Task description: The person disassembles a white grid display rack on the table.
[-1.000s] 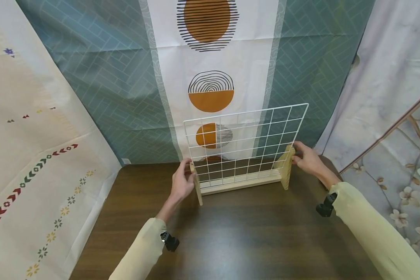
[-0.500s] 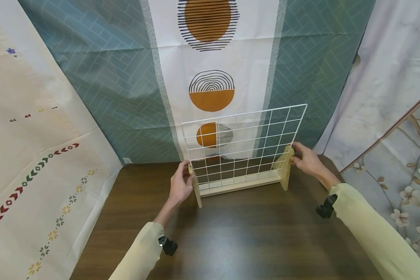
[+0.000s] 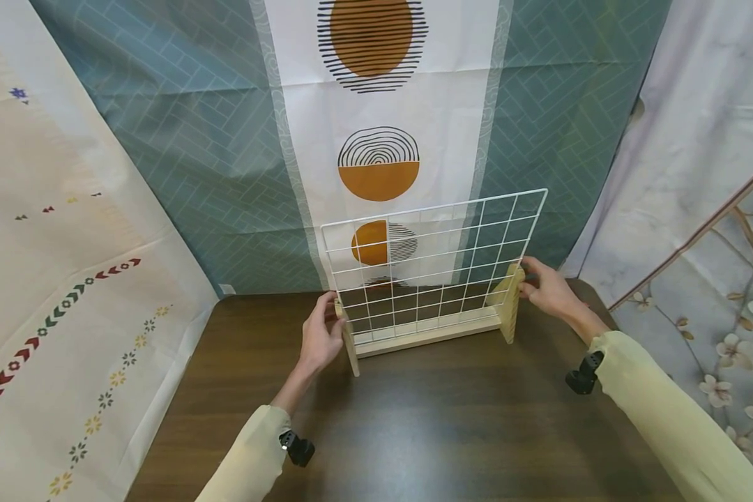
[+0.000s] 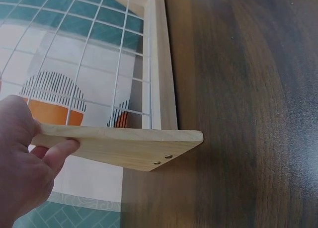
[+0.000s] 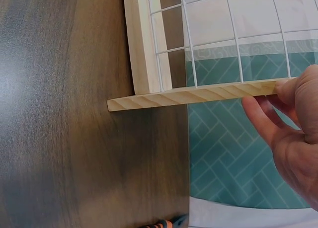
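Observation:
A white wire grid rack (image 3: 436, 258) stands upright on the table, set in a pale wooden base bar (image 3: 427, 337) with a wooden panel at either end. My left hand (image 3: 322, 333) grips the upper part of the left end panel (image 3: 348, 338), thumb on the outer face in the left wrist view, where two screw heads (image 4: 163, 159) show low on the panel. At the other end, my right hand (image 3: 547, 287) pinches the top of the right end panel (image 3: 510, 303). Seen from the right wrist, its fingers (image 5: 261, 116) lie against that panel's outer side.
The rack sits toward the back of a dark brown wooden table (image 3: 445, 425). Behind it hangs a patterned teal and white cloth (image 3: 226, 174). Light printed cloths flank the table left and right. A small orange and black object (image 5: 163, 224) shows at the right wrist view's bottom edge.
The rack has shifted slightly left and toward me, its left end more than its right. Both hands have moved along with it, keeping their hold on the end panels.

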The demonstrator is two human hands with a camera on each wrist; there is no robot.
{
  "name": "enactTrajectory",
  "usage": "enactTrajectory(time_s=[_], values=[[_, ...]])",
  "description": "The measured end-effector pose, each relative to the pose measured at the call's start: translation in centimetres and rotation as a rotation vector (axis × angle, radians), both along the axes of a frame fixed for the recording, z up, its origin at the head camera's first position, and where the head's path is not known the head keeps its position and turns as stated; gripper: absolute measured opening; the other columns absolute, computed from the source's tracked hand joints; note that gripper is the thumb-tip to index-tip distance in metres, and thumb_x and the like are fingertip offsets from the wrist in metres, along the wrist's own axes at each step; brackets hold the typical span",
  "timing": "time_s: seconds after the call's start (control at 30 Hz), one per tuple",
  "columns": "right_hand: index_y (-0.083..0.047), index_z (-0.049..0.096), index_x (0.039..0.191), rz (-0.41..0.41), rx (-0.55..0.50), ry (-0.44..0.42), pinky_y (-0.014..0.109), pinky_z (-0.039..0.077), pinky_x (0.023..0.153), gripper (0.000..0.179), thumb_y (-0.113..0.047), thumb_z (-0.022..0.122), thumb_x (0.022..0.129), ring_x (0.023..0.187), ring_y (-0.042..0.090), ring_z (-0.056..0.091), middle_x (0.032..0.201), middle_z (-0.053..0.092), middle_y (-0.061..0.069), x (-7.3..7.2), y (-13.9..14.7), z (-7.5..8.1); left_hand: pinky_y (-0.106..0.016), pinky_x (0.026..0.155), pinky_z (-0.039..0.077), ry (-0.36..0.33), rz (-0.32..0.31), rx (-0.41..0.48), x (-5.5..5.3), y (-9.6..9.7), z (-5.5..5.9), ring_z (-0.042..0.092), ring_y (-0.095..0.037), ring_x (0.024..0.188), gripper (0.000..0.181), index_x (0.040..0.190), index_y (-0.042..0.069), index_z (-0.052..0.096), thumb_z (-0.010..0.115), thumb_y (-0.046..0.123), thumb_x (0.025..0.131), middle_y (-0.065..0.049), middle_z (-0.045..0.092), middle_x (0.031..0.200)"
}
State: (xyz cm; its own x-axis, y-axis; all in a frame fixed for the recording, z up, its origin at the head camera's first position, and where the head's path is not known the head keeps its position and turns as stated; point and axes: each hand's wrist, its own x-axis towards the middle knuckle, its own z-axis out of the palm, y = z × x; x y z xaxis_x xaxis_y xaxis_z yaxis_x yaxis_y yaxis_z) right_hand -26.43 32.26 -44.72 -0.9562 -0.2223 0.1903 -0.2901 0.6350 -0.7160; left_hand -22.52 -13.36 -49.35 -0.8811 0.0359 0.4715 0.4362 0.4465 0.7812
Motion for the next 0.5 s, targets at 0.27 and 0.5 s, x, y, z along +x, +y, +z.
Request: enactTrajectory(time_s=[0.27, 0.5], values=[[0.008, 0.034, 0.146, 0.0, 0.038, -0.01, 0.053, 0.054, 0.083, 0.053, 0.012, 0.051, 0.096, 0.115, 0.055, 0.054, 0.125, 0.05, 0.037, 0.27, -0.28, 0.05, -0.048, 0.087, 0.053, 0.008, 0.008, -0.021, 0.58, -0.28, 0.09, 0.066, -0.037, 0.101, 0.052, 0.129, 0.003, 0.052, 0.062, -0.019, 0.084, -0.023, 0.065, 0.11], [0.008, 0.032, 0.147, 0.012, 0.03, -0.02, 0.053, 0.054, 0.084, 0.054, 0.012, 0.05, 0.096, 0.116, 0.056, 0.053, 0.127, 0.048, 0.037, 0.42, -0.52, 0.06, -0.046, 0.088, 0.053, 0.009, 0.004, -0.008, 0.99, -0.6, -0.09, 0.066, -0.036, 0.102, 0.052, 0.13, 0.003, 0.052, 0.062, -0.019, 0.084, -0.023, 0.064, 0.111]])
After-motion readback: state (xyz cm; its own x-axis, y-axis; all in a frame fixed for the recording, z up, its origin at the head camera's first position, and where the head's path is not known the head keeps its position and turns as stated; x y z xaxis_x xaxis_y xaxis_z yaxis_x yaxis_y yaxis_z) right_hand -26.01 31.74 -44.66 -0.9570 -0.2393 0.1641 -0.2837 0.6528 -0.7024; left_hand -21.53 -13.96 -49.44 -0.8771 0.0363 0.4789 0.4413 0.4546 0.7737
